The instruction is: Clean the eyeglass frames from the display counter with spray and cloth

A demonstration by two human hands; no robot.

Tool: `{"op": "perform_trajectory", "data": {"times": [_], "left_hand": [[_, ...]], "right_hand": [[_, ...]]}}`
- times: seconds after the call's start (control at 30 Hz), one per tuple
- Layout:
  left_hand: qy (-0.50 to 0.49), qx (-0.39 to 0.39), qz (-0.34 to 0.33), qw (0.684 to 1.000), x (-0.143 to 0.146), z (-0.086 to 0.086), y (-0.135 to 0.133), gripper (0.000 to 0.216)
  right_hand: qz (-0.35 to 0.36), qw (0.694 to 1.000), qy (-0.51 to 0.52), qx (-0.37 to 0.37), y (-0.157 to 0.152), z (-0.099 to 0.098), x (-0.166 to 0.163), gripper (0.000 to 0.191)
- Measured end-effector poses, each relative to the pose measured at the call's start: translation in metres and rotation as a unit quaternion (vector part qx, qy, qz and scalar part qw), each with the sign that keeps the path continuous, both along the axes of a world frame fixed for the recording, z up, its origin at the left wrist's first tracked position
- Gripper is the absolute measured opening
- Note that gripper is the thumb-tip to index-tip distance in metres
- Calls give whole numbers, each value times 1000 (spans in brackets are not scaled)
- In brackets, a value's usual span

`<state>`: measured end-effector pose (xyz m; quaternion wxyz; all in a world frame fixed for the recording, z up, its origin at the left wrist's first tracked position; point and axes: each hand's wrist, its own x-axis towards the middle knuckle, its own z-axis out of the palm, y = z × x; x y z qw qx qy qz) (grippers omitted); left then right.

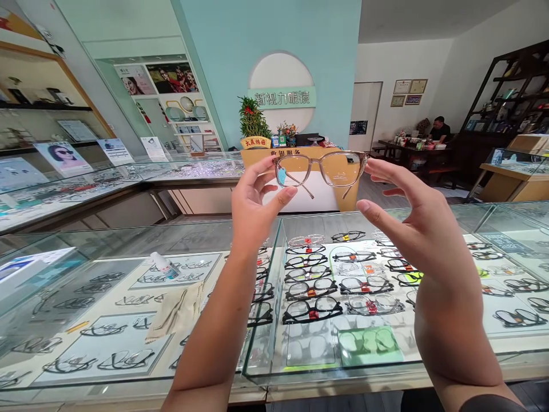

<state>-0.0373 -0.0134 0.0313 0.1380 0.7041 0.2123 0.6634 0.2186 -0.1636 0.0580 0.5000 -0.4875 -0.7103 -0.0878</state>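
A pair of eyeglasses [317,170] with a thin, clear brownish frame is held up level in front of me, its temples unfolded. My left hand [259,200] holds the left end of the frame, fingers behind it and thumb below the left lens. At the opposite end, the fingertips of my right hand [412,200] touch the right corner of the frame, while that thumb stays apart below. Under my arms, a glass display case [257,375] contains rows of spectacles [313,309]. On its glass top, left of my left forearm, are a crumpled beige cloth [175,309] and a white bottle [164,265].
Another glass counter [193,171] runs along the left and back, with small advertising cards [66,157] on it. Beyond stands a cashier desk [257,163] with a potted plant [253,120]. A person [440,130] sits at a dark table at the back right.
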Motion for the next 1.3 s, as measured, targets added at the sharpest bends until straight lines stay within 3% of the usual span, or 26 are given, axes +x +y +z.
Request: {"op": "perform_trajectory", "data": {"times": [0.67, 1.07, 1.3], "left_hand": [[14, 50, 180, 982, 30, 2, -63, 57], [40, 124, 221, 967, 32, 2, -71, 57], [56, 187, 218, 956, 30, 0, -71, 64]], "right_hand": [[-31, 997, 47, -59, 22, -3, 2, 61], [7, 992, 77, -97, 25, -2, 4, 65], [36, 989, 93, -108, 33, -4, 6, 58]]}}
